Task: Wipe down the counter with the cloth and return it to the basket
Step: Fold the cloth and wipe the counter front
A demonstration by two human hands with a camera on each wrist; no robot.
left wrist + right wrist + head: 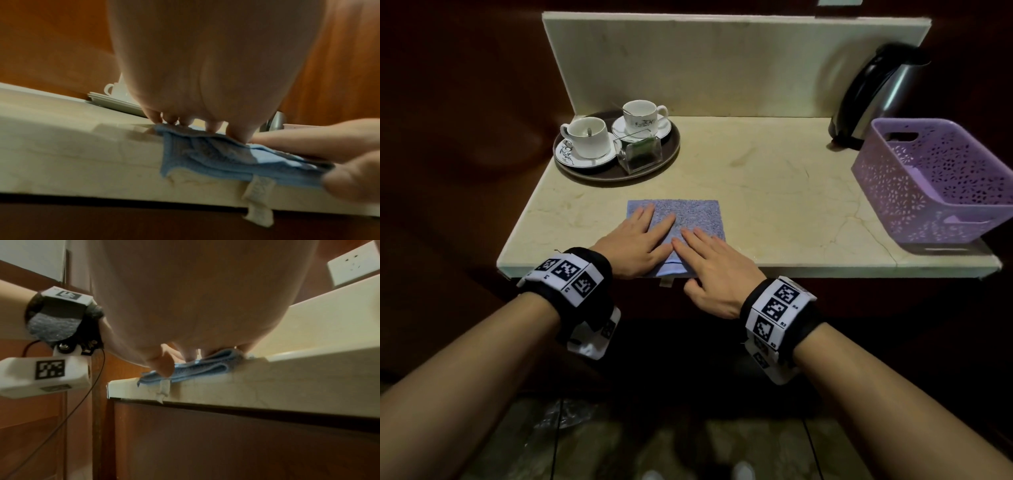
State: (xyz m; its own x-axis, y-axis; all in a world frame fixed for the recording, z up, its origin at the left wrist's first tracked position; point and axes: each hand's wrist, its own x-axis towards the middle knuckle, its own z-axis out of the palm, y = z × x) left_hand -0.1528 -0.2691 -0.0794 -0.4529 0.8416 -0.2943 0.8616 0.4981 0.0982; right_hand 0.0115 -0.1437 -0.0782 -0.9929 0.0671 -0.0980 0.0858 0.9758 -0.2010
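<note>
Head view: a cream marble table (774, 192) juts from a dark wall, with an upright marble backsplash (722, 65) behind it. A folded blue cloth (688, 214) lies at the middle of the front edge, its near hem reaching the lip. The left hand (635, 241) and the right hand (717, 270) lie flat on it side by side, fingers straight and close together, holding nothing. At the back left, near the left edge, a round brown tray (654, 168) carries two white cups on saucers. At the back right stands a black and steel kettle (876, 92); just in front of it a purple perforated basket (928, 192) sits at the right end, its near corner close to the front edge. Bare marble lies open between cloth and basket, and between cloth and tray.

Left wrist view: the left hand's fingers (170, 119) press straight down on the cloth's far part. The cloth (205, 155) droops slightly over the table's front edge (82, 178), and a pale label hangs from its hem. The right hand (329, 141) reaches in from the right.

Right wrist view: the cloth (203, 368) shows stacked folded layers under the right hand (185, 305), flush with the front edge, near the table's left corner (110, 384).
</note>
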